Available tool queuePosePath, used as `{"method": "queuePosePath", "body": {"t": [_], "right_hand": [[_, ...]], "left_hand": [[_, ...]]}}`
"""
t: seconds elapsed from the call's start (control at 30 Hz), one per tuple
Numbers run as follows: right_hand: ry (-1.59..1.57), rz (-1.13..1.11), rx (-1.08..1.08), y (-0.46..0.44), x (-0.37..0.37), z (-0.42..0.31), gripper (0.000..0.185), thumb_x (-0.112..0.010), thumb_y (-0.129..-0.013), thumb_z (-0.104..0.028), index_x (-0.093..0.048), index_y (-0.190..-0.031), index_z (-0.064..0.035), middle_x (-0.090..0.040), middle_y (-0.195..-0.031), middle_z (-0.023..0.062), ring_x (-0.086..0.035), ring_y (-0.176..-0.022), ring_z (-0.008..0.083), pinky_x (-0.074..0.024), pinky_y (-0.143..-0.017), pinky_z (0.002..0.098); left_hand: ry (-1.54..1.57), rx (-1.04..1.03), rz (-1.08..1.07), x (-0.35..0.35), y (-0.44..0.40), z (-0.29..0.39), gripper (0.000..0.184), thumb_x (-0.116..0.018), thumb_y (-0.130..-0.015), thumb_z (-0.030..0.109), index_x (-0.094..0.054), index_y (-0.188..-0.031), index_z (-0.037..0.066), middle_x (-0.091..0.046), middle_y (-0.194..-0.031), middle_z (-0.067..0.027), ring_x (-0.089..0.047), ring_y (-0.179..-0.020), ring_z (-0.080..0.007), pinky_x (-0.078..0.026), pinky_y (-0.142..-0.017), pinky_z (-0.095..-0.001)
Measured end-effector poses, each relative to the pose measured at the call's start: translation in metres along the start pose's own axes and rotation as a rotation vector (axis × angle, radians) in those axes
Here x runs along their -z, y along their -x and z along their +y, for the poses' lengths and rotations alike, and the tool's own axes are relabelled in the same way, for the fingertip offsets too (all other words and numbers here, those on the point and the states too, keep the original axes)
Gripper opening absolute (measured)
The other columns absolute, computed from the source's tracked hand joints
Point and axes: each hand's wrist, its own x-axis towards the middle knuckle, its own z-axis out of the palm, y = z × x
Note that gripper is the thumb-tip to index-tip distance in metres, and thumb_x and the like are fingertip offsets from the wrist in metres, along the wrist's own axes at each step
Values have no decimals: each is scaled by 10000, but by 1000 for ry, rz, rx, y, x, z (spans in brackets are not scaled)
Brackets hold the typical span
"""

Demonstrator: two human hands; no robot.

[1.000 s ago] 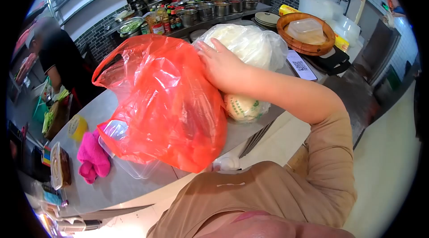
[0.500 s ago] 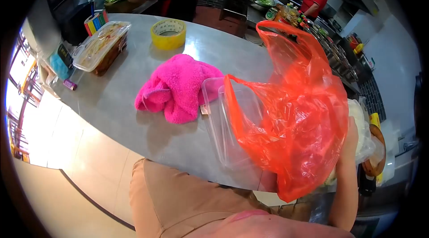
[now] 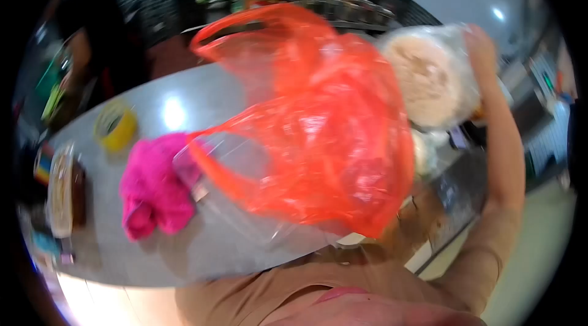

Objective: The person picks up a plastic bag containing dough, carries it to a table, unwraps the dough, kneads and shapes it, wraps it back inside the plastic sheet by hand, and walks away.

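My right hand (image 3: 482, 56) grips the far right edge of a clear plastic bag (image 3: 424, 78) with round, pale, flat food inside. The bag is raised and its broad face is towards me. Just left of it, a large red plastic bag (image 3: 324, 136) sits on the grey table (image 3: 220, 258), its contents hidden. Under the raised bag, part of another clear wrapped bundle (image 3: 424, 151) shows. A clear plastic container (image 3: 245, 216) lies partly beneath the red bag. My left hand is out of view.
A pink towel (image 3: 160, 185), a yellow tape roll (image 3: 115, 127) and a lidded food container (image 3: 64, 194) stand on the left of the table. Behind it at the left is a person in black (image 3: 98, 26). Pots and bowls (image 3: 331, 4) line the back counter.
The clear bag has come up from beside the red bag, with my right hand now at its far edge. The view swung left, then back right.
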Motion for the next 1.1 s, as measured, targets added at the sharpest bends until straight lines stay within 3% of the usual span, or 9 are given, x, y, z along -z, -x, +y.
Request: {"method": "queuePosePath", "body": {"t": [0.3,0.43,0.5,0.57,0.6,0.77,0.97,1.03,1.1], "right_hand": [[-172,92,-167,-37,-18,15,352,-552,-834,-269,-586,-1095,-35,-639,-986,167,-613,-901,274,-455,-785,321],[8,236,-119,-38,33,44,261,-555,-850,-274,-628,-1020,-90,-655,-947,149,-622,-856,313,-472,-753,391],[98,293,-105,-30,57,62,222,-557,-859,-276,-648,-983,-117,-663,-928,140,-627,-834,333,-481,-736,425],[-686,296,-235,-29,69,116,194,-567,-844,-211,-634,-953,-64,-643,-863,97,-605,-773,246,-476,-694,350],[-769,285,-262,-17,85,118,195,-570,-843,-201,-630,-955,-54,-640,-866,90,-601,-777,229,-475,-695,334],[-688,198,-98,85,184,97,202,-582,-838,-154,-615,-965,0,-623,-879,52,-581,-797,143,-468,-698,254],[18,236,-325,236,265,222,307,-597,-845,-160,-591,-1093,20,-622,-1057,102,-599,-903,173,-464,-810,274],[240,164,-801,291,275,192,275,-586,-849,-149,-604,-1073,9,-621,-1047,105,-610,-873,169,-473,-792,272],[-458,243,-990,345,284,243,461,-607,-805,-146,-519,-1237,-8,-594,-1118,78,-566,-970,150,-437,-857,246]], "left_hand": [[16,1,108,21,0,-13,258,-544,-886,226,-561,-1004,-2,-616,-885,-88,-573,-799,-163,-463,-736,-302],[149,-82,103,21,49,0,254,-543,-887,219,-559,-1007,-5,-616,-891,-86,-572,-804,-158,-463,-739,-298],[269,-95,-59,9,97,6,253,-543,-888,215,-559,-1008,-7,-616,-894,-85,-572,-806,-155,-463,-741,-296],[358,-44,-338,-10,154,10,251,-543,-889,211,-558,-1010,-8,-616,-898,-85,-571,-808,-153,-463,-743,-294],[392,13,-524,-24,190,11,250,-543,-889,209,-558,-1011,-9,-616,-899,-84,-571,-809,-151,-463,-743,-293],[422,252,-1369,-95,352,23,246,-543,-891,200,-556,-1014,-13,-616,-907,-82,-570,-815,-145,-462,-748,-287],[293,199,-1558,-183,437,12,267,-521,-901,202,-548,-1060,-10,-615,-946,-81,-569,-856,-149,-455,-781,-295],[289,228,-1546,-202,470,40,275,-510,-904,198,-542,-1076,-14,-610,-977,-94,-567,-884,-154,-452,-792,-299],[294,236,-1534,-228,505,72,279,-501,-906,190,-535,-1087,-19,-606,-997,-103,-564,-901,-158,-449,-800,-301]]}}
